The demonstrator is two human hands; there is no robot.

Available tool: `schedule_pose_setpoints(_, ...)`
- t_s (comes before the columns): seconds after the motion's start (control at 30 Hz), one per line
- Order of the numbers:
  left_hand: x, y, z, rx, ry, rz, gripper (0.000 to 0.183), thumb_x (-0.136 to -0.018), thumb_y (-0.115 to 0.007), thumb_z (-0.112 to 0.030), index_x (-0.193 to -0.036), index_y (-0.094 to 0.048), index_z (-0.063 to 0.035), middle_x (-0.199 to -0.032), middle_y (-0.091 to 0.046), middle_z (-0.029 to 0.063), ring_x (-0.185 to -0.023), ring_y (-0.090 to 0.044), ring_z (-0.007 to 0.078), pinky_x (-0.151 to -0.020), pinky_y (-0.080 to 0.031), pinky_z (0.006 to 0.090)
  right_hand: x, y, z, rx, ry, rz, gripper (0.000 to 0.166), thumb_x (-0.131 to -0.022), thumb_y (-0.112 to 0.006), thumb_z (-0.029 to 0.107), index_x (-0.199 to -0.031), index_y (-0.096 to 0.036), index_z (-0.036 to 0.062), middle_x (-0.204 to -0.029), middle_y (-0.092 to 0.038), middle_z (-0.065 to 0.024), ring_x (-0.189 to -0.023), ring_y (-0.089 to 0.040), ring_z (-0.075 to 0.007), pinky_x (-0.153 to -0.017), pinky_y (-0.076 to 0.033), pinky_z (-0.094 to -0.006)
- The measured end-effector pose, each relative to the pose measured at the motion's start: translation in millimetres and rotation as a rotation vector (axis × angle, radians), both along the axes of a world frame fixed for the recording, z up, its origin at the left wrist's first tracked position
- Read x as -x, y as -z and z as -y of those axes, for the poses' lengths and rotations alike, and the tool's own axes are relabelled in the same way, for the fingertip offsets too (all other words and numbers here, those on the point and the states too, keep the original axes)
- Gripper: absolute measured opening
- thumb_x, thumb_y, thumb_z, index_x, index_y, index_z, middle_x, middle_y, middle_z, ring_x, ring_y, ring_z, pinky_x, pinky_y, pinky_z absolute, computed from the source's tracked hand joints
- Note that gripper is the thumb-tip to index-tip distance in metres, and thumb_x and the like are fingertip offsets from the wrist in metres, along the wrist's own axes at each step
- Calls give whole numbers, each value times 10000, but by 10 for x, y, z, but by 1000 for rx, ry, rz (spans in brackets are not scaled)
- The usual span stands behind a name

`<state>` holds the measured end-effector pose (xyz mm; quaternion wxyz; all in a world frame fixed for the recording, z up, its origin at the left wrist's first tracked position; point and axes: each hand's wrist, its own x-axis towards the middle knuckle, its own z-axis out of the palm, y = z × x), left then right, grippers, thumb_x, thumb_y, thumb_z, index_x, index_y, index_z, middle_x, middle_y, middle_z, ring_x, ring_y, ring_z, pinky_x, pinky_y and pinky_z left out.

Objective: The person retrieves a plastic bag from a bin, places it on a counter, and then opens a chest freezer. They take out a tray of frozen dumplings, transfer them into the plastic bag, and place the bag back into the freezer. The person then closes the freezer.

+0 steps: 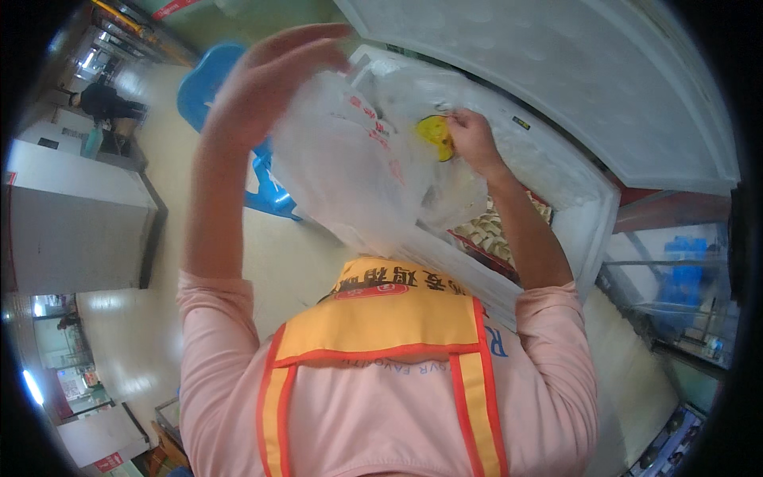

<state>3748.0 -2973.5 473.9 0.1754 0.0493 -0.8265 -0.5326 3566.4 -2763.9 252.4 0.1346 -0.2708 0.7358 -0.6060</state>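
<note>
A large translucent plastic bag (340, 161) with red print hangs in front of me, over the near side of an open chest freezer (587, 223). My right hand (474, 140) pinches a small yellow piece (438, 136) with a dark outline; whether it is a separate item or print on clear plastic, I cannot tell. Motion blurs my left hand (298, 62), raised at the bag's upper left. Its fingers stretch to the right, and their hold on the bag is unclear. Below my right forearm, pale folded pieces like dumplings (486, 235) lie on a red-edged tray inside the freezer.
The raised freezer lid (554, 77) rises behind the freezer. Frost (536, 158) coats its inner wall. A blue plastic stool (208, 83) stands beyond my left arm. Farther left are a white box-shaped unit (77, 220) and a person in dark clothes (107, 101). A glass-sided case (673, 280) stands at right.
</note>
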Motion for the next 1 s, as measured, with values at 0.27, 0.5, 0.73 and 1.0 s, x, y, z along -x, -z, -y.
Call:
schedule_pose_setpoints(0.27, -156, -528, 910, -181, -251, -219, 390, -852, -693, -344, -1165, -664, -113, -949, -646, 29, -840, -593, 99, -685, -462, 217, 336, 1751, 734, -514, 326, 110, 299, -901, -584, 267, -1003, -602, -14, -908, -618, -138, -804, -591, -229, -709, -472, -350)
schedule_pose_setpoints(0.5, 279, -137, 1227, -486, -47, -247, 328, -879, -612, -132, -1175, -593, 9, -832, -611, 16, -667, -574, 77, -564, -451, 189, 78, 1374, 1267, -303, -10, 409, 558, -862, -636, 349, -1320, -486, 67, -1268, -538, -122, -1139, -505, -215, -916, -429, -370)
schedule_pose_setpoints(0.73, 659, 302, 1092, -874, -3, -414, 243, -877, -608, -82, -1104, -609, 6, -827, -616, 20, -695, -579, 85, -594, -465, 203, -912, -439, 538, 75, -92, 64, 796, -859, -644, 330, -1473, -232, 38, -1456, -367, -155, -1331, -365, -290, -1070, -341, -398)
schedule_pose_setpoints(1.0, 630, 474, 809, 151, -93, -644, 227, -877, -639, -204, -1041, -680, -52, -926, -650, 59, -819, -601, 137, -679, -478, 246, -565, 495, 768, -229, 392, -318, 512, -701, -658, 93, -1200, -556, 39, -1176, -573, -214, -1109, -541, -384, -903, -467, -409)
